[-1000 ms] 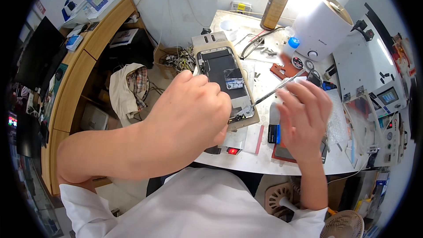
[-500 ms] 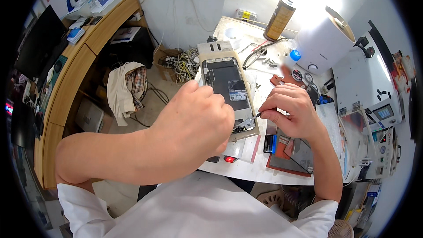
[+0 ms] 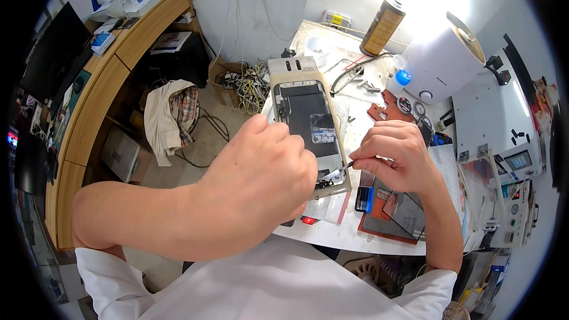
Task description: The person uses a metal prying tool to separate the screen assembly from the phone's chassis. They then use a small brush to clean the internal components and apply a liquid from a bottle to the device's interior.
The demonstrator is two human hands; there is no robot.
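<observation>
An opened phone point(image 3: 299, 106), dark inside, lies in a pale holder point(image 3: 293, 65) on the white work table point(image 3: 329, 243). My left hand point(image 3: 267, 178) is closed over the lower left of the holder; what its curled fingers grip is hidden. My right hand point(image 3: 391, 154) pinches a thin metal tool point(image 3: 349, 165), whose flat tip rests at the phone's lower end among small dark parts point(image 3: 325, 184). Below the right hand are an orange pad with a dark glass panel point(image 3: 397, 219) and a small black-and-blue box point(image 3: 363, 200).
A spray can point(image 3: 382, 26), white humidifier point(image 3: 441, 59), blue-capped bottle point(image 3: 400, 83) and orange pieces point(image 3: 388, 106) crowd the back. White machines point(image 3: 492, 112) stand at right. At left are a wooden desk point(image 3: 95, 101), a tangle of cables point(image 3: 249, 86) and draped clothing point(image 3: 169, 118).
My right hand has closed from a looser hold higher on the tool to a pinch near the phone's lower right. The holder and left hand appear slightly lower right as the view shifts.
</observation>
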